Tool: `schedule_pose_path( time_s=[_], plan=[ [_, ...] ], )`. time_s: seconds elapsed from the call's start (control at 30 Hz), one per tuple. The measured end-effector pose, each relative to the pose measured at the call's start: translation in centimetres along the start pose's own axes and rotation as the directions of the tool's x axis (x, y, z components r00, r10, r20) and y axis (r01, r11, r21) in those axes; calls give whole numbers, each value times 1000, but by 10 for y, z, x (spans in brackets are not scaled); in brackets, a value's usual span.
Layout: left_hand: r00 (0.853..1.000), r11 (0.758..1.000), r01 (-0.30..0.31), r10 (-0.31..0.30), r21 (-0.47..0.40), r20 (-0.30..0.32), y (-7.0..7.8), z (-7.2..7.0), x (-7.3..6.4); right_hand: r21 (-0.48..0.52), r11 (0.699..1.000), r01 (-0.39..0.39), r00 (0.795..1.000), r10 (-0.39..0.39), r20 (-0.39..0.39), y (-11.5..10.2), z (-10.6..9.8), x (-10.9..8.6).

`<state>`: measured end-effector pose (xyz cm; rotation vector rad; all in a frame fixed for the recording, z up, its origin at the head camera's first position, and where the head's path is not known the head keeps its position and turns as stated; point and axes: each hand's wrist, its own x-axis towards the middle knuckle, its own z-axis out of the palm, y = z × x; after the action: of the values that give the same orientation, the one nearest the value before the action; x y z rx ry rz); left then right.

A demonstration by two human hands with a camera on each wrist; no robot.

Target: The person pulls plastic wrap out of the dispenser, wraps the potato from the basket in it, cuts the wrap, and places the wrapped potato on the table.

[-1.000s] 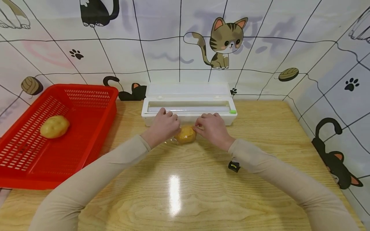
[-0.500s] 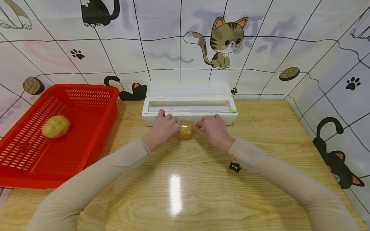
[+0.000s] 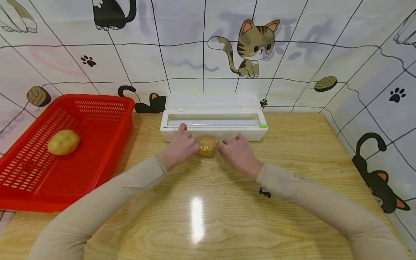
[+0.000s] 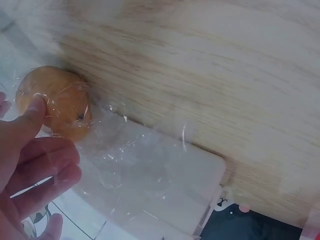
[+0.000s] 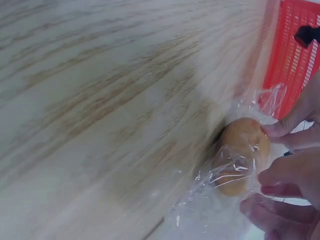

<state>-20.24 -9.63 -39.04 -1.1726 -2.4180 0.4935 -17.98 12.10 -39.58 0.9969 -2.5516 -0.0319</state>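
Observation:
A round orange-brown fruit or vegetable (image 3: 207, 146), covered in clear plastic wrap (image 4: 135, 150), lies between both hands just in front of a white wrap dispenser (image 3: 253, 136). My left hand (image 3: 180, 147) holds its left side; in the left wrist view the thumb (image 4: 34, 112) presses its surface over the crinkled wrap. On the other side my right hand (image 3: 239, 153) pinches wrap near it, with bent fingers (image 5: 285, 175) close against it in the right wrist view. Loose wrap spreads out from it in both wrist views.
The dispenser's lid (image 3: 211, 101) stands raised, a roll of wrap (image 3: 214, 122) inside. To the left a red plastic basket (image 3: 112, 159) holds a potato (image 3: 63, 142). A cat-patterned wall covering (image 3: 182, 61) borders the wooden table (image 3: 227, 220) at the back and right.
The wrapped round thing has moved slightly back, close to the dispenser, and its loose end at the left no longer shows. Both hands have come closer around it, the right one lowering a little.

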Motion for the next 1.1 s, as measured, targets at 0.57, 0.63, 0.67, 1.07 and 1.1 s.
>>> schedule_pose_path(
  time_s=[0.57, 0.63, 0.67, 1.07, 1.1],
  plan=[
    [975, 997, 12, 6, -78, 224, 0, -4, -8, -52, 998, 42, 995, -37, 90, -15, -3, -7],
    [965, 988, 71, -34, -138, 258, 0, -6, -8, -45, 998, 34, 993, -29, 111, -16, -4, -8],
    [960, 982, 102, -55, -160, 273, -1, -6, -7, -35, 999, 28, 992, -23, 122, -16, -4, -9],
    [933, 911, 271, -168, -312, 320, -8, 0, -4, 215, 975, -63, 992, 38, 119, -10, 3, -11],
    [932, 898, 285, -178, -335, 316, -8, 1, -4, 249, 966, -73, 991, 42, 125, -7, 4, -11]
  ],
)
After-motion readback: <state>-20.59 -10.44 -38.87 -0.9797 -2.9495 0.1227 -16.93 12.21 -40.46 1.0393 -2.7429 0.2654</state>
